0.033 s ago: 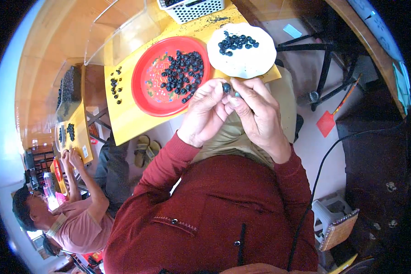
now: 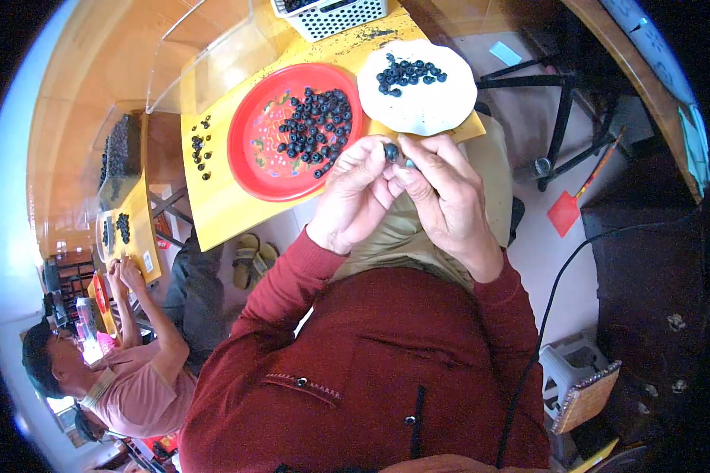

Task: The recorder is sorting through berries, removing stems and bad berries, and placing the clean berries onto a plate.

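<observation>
My left hand pinches a dark round bead between thumb and fingertips. Close against it, my right hand has its thumb and fingers pressed together; a small bluish-green tip shows between them, but the rest of that thing is hidden. Both hands are held above my lap, just off the table's near edge. Beyond the left hand, a red patterned tray carries many similar black beads. To its right, a scalloped white plate holds a smaller group of black beads.
Loose beads lie at the left of the yellow table. A white perforated basket and a clear panel stand at the back. Another person works at a table on the left. A grey stool is at lower right.
</observation>
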A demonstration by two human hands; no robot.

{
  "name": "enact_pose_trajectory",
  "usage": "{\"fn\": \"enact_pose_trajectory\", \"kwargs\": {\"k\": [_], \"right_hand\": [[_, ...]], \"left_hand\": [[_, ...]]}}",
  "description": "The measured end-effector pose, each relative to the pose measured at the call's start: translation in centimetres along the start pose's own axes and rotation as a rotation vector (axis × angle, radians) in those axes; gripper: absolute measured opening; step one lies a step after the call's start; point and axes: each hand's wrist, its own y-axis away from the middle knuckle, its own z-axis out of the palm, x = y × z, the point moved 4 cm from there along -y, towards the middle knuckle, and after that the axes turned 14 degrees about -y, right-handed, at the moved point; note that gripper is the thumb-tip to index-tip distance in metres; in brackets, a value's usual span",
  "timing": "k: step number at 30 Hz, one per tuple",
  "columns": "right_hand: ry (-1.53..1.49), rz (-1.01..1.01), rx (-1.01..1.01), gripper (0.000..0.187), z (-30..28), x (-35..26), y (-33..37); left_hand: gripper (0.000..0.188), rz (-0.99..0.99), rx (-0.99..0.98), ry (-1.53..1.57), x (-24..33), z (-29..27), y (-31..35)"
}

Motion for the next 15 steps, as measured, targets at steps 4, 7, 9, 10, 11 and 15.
{"fn": "enact_pose_trajectory", "kwargs": {"k": [4, 7, 9, 10, 11, 15], "right_hand": [[-0.039, 0.007, 0.018, 0.031, -0.2, -0.3, 0.1], [-0.058, 0.009, 0.041, 0.03, -0.3, -0.5, 0.1], [-0.07, 0.011, 0.057, 0.03, -0.3, -0.7, 0.2], [-0.07, 0.022, 0.065, 0.029, -0.4, -0.7, 0.3], [-0.069, 0.032, 0.072, 0.028, -0.5, -0.7, 0.3], [-0.096, 0.062, 0.104, 0.026, -1.6, -0.2, 0.3]], "left_hand": [[0.014, 0.016, 0.016, -0.025, -0.1, 0.1, -0.1], [0.014, 0.033, -0.022, -0.001, -0.2, 0.2, -0.1], [0.014, 0.049, -0.021, -0.023, -0.1, 0.5, -0.1], [0.014, 0.047, -0.023, -0.027, 0.0, 0.6, -0.1], [0.014, 0.053, -0.024, -0.037, 0.0, 0.8, -0.1], [0.013, 0.114, -0.083, -0.083, 0.0, 1.4, 0.2]]}}
